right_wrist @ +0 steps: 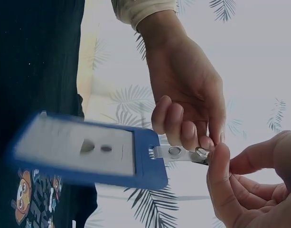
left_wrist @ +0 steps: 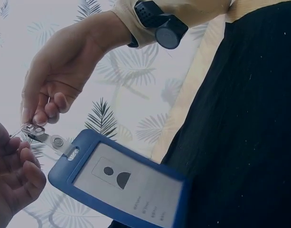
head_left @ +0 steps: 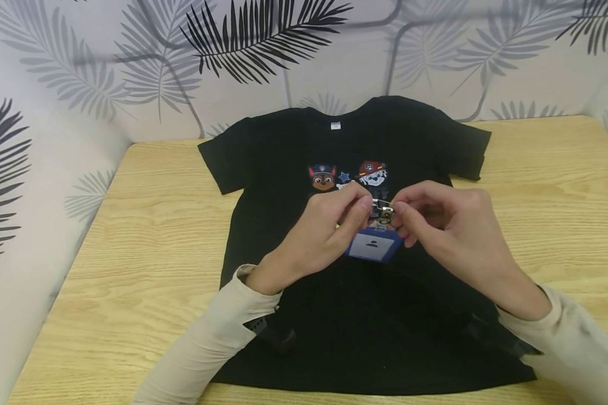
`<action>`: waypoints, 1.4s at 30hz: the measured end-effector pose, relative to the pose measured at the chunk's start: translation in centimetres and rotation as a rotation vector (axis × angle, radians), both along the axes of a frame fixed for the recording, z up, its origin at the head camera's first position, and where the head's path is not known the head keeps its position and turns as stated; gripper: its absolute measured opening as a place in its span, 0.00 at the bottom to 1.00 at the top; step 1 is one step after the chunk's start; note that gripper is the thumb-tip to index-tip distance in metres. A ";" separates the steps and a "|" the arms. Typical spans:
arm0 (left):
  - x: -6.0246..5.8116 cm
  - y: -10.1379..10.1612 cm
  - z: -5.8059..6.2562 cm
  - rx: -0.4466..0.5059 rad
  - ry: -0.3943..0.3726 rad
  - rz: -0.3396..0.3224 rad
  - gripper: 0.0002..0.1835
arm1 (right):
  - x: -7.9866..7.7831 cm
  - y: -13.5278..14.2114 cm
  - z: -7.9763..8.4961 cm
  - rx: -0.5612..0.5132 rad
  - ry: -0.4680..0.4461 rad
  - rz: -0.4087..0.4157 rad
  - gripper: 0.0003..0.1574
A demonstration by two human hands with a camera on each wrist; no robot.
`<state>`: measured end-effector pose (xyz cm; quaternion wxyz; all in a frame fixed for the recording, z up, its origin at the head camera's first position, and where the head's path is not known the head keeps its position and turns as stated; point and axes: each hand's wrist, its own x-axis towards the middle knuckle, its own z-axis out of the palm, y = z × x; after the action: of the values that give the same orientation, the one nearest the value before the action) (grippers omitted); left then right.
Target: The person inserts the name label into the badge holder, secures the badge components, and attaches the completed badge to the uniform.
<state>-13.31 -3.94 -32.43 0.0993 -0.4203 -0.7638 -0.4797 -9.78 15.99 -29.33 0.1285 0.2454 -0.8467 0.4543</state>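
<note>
Above a black T-shirt [head_left: 344,315], my two hands meet at the metal clip [head_left: 387,212] of a blue badge holder [left_wrist: 79,178]. The thumb and forefinger of my left hand [head_left: 324,228] pinch the end of a thin metal pin [head_left: 382,201] that sticks out from the clip. My right hand [head_left: 451,222] pinches the clip from the other side. A clear strap [right_wrist: 175,152] with a snap button joins clip and holder. The holder hangs below the fingers, its white card [left_wrist: 131,183] showing a person icon, clear of the shirt in both wrist views.
The shirt lies spread face up on a wood-grain table [head_left: 147,225], its collar at the far side. Cartoon dogs [head_left: 322,178] are printed on its chest, partly covered by the hands. A leaf-patterned wall covering [head_left: 294,84] stands behind the table.
</note>
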 end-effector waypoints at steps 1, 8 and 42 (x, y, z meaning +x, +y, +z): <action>0.0 0.0 0.0 -0.002 -0.001 -0.002 0.07 | 0.0 0.0 0.0 -0.004 0.002 0.004 0.08; 0.2 0.3 -0.1 0.017 0.007 -0.023 0.07 | 0.1 0.0 0.2 -0.009 0.019 0.019 0.10; 1.1 0.8 0.1 0.265 -0.535 -0.187 0.13 | -0.4 0.2 -0.6 0.039 0.368 0.073 0.22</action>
<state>-12.17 -3.14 -32.32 -0.0958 -0.3307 -0.6517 -0.6758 -10.21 16.22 -29.92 0.2601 0.3574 -0.8080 0.3896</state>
